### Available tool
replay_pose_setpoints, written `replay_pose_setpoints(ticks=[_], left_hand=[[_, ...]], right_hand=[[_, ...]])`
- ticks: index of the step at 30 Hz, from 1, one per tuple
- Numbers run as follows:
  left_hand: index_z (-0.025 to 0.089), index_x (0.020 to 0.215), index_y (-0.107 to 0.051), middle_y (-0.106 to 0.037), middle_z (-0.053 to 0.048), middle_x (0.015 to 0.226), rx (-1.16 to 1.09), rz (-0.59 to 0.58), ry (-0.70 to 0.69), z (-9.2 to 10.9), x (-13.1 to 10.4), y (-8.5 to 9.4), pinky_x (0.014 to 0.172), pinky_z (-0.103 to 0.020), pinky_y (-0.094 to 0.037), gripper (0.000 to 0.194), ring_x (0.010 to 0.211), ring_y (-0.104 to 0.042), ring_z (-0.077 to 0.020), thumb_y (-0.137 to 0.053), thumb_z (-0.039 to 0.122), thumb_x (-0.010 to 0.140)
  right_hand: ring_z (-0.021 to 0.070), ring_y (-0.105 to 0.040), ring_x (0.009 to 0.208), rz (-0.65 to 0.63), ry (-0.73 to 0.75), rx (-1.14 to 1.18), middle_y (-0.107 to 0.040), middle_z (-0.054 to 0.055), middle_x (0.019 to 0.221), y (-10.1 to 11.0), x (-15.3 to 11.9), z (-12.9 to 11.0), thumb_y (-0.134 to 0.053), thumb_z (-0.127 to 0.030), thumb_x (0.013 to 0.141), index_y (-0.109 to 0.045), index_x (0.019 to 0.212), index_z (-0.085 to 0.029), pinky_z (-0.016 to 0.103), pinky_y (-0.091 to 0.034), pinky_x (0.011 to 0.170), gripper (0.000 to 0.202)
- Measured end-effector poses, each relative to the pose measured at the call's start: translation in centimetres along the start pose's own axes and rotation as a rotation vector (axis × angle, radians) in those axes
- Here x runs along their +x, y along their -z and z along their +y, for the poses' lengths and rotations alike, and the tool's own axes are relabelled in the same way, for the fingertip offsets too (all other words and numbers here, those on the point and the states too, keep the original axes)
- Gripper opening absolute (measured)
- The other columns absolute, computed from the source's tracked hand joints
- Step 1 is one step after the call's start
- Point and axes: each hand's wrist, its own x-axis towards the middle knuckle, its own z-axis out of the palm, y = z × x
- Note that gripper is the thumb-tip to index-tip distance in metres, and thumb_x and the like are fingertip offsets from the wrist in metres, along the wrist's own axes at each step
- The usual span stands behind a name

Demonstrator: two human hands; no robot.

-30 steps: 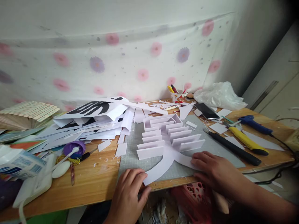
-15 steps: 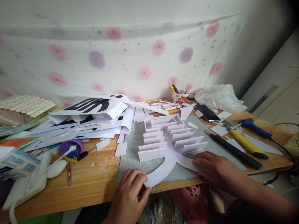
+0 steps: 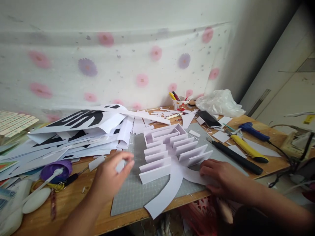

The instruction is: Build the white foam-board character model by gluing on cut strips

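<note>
A white card model (image 3: 176, 165) lies on the grey cutting mat (image 3: 131, 200). Upright strips stand along both sides of it, a box-like part closes its far end, and two flat curved legs point toward me. My right hand (image 3: 220, 173) is closed around the end of the right leg, thumb low near the mat's edge. The end of the left leg hangs slightly past the table's front edge, untouched. Left of the model, my left hand (image 3: 112, 173) is in the air over the table, holding nothing, thumb and fingers apart. A small white scrap shows behind its fingers.
Right of the mat lie a black-handled cutter (image 3: 236, 157), a yellow utility knife (image 3: 249, 149), a blue glue gun (image 3: 254, 131) and a phone (image 3: 208, 118). Stacked printed paper (image 3: 81, 131) and a purple lid (image 3: 56, 170) are at left. Behind stands a pen cup (image 3: 180, 104).
My left hand has let go of the model's left leg and moved up and left. My right hand stays on the right leg. The view has shifted to the right.
</note>
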Motion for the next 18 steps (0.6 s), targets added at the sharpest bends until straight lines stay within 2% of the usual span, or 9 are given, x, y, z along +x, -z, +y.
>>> replay_pose_setpoints(ticks=[2, 4, 6, 9, 13, 16, 18], left_hand=[[0.021, 0.099, -0.061, -0.066, -0.004, 0.103, -0.015, -0.01, 0.063, -1.4, 3.7, -0.7, 0.085, -0.036, -0.05, 0.022, 0.095, -0.063, -0.0208, -0.053, 0.032, 0.081], [0.021, 0.11, -0.058, -0.057, -0.007, 0.126, -0.077, -0.132, 0.069, -2.7, 6.6, -2.1, 0.092, -0.039, -0.047, 0.031, 0.108, -0.059, -0.0219, -0.052, 0.027, 0.08], [0.022, 0.106, -0.061, -0.057, -0.006, 0.127, -0.09, -0.199, 0.049, -3.9, 8.2, -3.6, 0.091, -0.038, -0.049, 0.032, 0.11, -0.058, -0.0214, -0.047, 0.019, 0.078], [0.022, 0.106, -0.061, -0.062, -0.004, 0.12, -0.093, -0.231, 0.008, -5.0, 8.6, -5.1, 0.091, -0.036, -0.049, 0.04, 0.108, -0.06, -0.0184, -0.039, 0.01, 0.076], [0.021, 0.119, -0.053, -0.058, -0.006, 0.126, -0.079, -0.222, -0.078, -4.9, 7.9, -5.9, 0.096, -0.038, -0.046, 0.049, 0.111, -0.057, -0.0175, -0.039, 0.008, 0.075], [0.021, 0.108, -0.059, -0.06, -0.006, 0.12, -0.049, -0.231, -0.144, -4.6, 8.1, -6.1, 0.101, -0.041, -0.041, 0.042, 0.114, -0.054, -0.02, -0.044, 0.007, 0.07], [0.02, 0.096, -0.062, -0.062, -0.006, 0.111, -0.025, -0.233, -0.172, -4.4, 8.4, -5.8, 0.097, -0.04, -0.043, 0.034, 0.108, -0.057, -0.0205, -0.047, 0.008, 0.068]], right_hand=[[0.0212, -0.056, 0.082, -0.017, 0.008, -0.012, -0.061, 0.005, 0.091, 0.0, 0.0, 0.0, -0.057, -0.014, 0.068, -0.058, 0.084, -0.02, 0.035, -0.044, 0.071, 0.017], [0.0205, -0.056, 0.081, -0.024, 0.017, -0.026, -0.061, 0.004, 0.09, 0.0, -0.1, 0.1, -0.056, -0.014, 0.068, -0.057, 0.081, -0.02, 0.034, -0.044, 0.07, 0.014], [0.0202, -0.056, 0.08, -0.021, 0.021, -0.034, -0.061, 0.003, 0.09, -0.1, -0.2, 0.2, -0.056, -0.014, 0.068, -0.056, 0.08, -0.02, 0.034, -0.043, 0.069, 0.013], [0.02, -0.056, 0.081, -0.012, 0.018, -0.027, -0.061, 0.003, 0.089, -0.2, -0.2, 0.5, -0.055, -0.013, 0.067, -0.056, 0.079, -0.02, 0.033, -0.043, 0.069, 0.014], [0.0185, -0.055, 0.079, 0.022, 0.018, 0.0, -0.061, 0.003, 0.087, 0.1, -0.1, 0.6, -0.055, -0.009, 0.065, -0.055, 0.077, -0.02, 0.031, -0.043, 0.068, 0.016], [0.0177, -0.054, 0.077, 0.028, 0.011, 0.001, -0.061, 0.003, 0.085, 0.6, -0.1, 0.8, -0.056, -0.009, 0.064, -0.055, 0.075, -0.02, 0.03, -0.043, 0.066, 0.015], [0.0173, -0.054, 0.076, 0.024, 0.031, 0.001, -0.061, 0.002, 0.085, 1.1, -0.1, 1.2, -0.056, -0.01, 0.064, -0.055, 0.074, -0.02, 0.03, -0.043, 0.066, 0.014]])
